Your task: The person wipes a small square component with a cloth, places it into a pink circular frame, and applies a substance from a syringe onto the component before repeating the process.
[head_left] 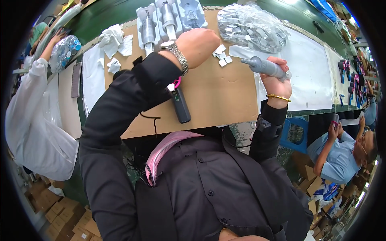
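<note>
My right hand (277, 82), with a gold bracelet at its wrist, is closed around a grey tube with a narrow stepped tip (268, 67). The tip points left. My left hand (200, 47), wearing a metal watch, hangs above the cardboard sheet, curled with its back up. Its fingers are hidden, so anything inside it cannot be seen. Right beside it lie small white squares (222, 56). Behind it stand moulded trays (141, 28) with grey cylindrical pieces. A black handheld device with a pink ring (181, 105) lies below my left wrist.
A clear bag of white squares (253, 27) sits at the back. Crumpled white tissues (113, 41) lie at left on brown cardboard (225, 98). A person in white (42, 116) is at left; another in light blue (341, 154) sits at right. Pink-and-black tools (352, 82) stand far right.
</note>
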The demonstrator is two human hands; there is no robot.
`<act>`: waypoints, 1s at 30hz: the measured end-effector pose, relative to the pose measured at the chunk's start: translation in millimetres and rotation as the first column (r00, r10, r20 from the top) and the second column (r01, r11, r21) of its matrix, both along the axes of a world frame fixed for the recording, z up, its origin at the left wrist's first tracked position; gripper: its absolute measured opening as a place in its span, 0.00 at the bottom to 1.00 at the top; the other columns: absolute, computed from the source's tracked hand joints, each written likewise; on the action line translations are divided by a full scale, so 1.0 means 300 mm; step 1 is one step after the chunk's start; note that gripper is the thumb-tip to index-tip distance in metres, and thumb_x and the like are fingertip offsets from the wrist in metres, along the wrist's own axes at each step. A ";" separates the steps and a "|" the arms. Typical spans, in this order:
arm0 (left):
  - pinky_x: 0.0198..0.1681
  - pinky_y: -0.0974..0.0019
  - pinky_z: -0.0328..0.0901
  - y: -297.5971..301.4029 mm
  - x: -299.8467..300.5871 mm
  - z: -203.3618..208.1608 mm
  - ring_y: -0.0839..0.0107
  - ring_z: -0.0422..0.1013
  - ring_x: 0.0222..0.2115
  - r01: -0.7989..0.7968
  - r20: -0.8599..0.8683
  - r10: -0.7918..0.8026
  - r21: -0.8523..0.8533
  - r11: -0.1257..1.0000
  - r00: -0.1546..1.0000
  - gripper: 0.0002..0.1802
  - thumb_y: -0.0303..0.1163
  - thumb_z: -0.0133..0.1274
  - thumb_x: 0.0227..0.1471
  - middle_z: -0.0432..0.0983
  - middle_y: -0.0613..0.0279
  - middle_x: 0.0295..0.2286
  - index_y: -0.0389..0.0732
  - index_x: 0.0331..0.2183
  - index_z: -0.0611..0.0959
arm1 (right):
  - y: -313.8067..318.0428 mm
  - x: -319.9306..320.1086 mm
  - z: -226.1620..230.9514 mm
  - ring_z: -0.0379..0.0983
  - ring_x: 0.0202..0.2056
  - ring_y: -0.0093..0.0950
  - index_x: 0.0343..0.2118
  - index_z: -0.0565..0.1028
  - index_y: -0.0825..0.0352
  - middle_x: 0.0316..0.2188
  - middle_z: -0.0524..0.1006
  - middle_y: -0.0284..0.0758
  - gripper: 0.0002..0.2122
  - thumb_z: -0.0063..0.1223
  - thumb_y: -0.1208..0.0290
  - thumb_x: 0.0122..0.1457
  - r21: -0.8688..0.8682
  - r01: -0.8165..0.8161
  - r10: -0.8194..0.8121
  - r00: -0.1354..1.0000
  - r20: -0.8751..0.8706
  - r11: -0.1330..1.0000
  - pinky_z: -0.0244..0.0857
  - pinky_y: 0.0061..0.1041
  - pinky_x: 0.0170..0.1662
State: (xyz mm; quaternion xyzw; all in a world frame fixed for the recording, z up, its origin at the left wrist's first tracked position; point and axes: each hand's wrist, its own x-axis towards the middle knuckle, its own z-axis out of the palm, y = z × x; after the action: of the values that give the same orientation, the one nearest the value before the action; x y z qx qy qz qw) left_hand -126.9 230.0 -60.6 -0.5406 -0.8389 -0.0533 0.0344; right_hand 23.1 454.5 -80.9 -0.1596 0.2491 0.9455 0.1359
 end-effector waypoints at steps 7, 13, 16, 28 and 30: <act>0.39 0.56 0.74 0.102 -0.035 -0.108 0.51 0.78 0.37 0.009 0.104 0.001 -0.096 0.995 0.995 0.03 0.22 0.55 0.48 0.80 0.51 0.32 0.36 0.27 0.84 | 0.053 0.053 -0.048 0.71 0.26 0.29 0.17 0.64 0.61 0.14 0.65 0.31 0.11 0.43 0.66 0.54 -0.004 0.027 -0.027 0.999 -0.037 1.000 0.67 0.34 0.40; 0.38 0.57 0.74 0.122 -0.046 -0.126 0.52 0.78 0.37 0.019 0.038 -0.017 -0.061 0.998 0.999 0.04 0.24 0.55 0.50 0.80 0.52 0.30 0.37 0.30 0.83 | 0.063 0.062 -0.075 0.71 0.26 0.29 0.17 0.63 0.61 0.15 0.65 0.31 0.11 0.44 0.66 0.54 -0.039 0.043 -0.045 0.998 -0.048 0.998 0.67 0.34 0.39; 0.37 0.59 0.73 0.086 -0.048 -0.097 0.54 0.78 0.35 -0.009 0.030 0.009 -0.013 1.000 1.000 0.03 0.23 0.55 0.51 0.79 0.52 0.29 0.36 0.31 0.81 | 0.055 0.051 -0.082 0.71 0.26 0.29 0.17 0.63 0.61 0.16 0.65 0.32 0.11 0.44 0.66 0.53 -0.047 0.036 -0.038 0.998 -0.051 0.998 0.67 0.33 0.39; 0.31 0.76 0.70 -0.417 0.195 0.033 0.81 0.76 0.28 -0.639 0.771 0.190 0.333 0.694 0.608 0.06 0.25 0.57 0.57 0.81 0.65 0.28 0.34 0.38 0.84 | -0.096 0.024 -0.066 0.65 0.23 0.28 0.17 0.63 0.63 0.17 0.64 0.33 0.10 0.48 0.68 0.50 -0.109 -0.134 0.125 0.988 -0.087 0.985 0.67 0.31 0.37; 0.31 0.76 0.70 -0.443 0.213 0.000 0.81 0.76 0.28 -0.655 0.785 0.192 0.326 0.681 0.589 0.06 0.24 0.57 0.57 0.81 0.65 0.28 0.34 0.38 0.84 | -0.120 0.017 -0.067 0.65 0.23 0.28 0.17 0.63 0.63 0.17 0.64 0.33 0.10 0.47 0.68 0.50 -0.111 -0.144 0.136 0.988 -0.076 0.983 0.67 0.31 0.37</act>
State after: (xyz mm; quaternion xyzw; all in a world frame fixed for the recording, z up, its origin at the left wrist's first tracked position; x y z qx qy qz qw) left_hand -63.1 97.0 -60.5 -0.2091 -0.8350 -0.4979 -0.1061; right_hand 28.1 418.4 -100.9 -0.1522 0.2964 0.9415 0.0510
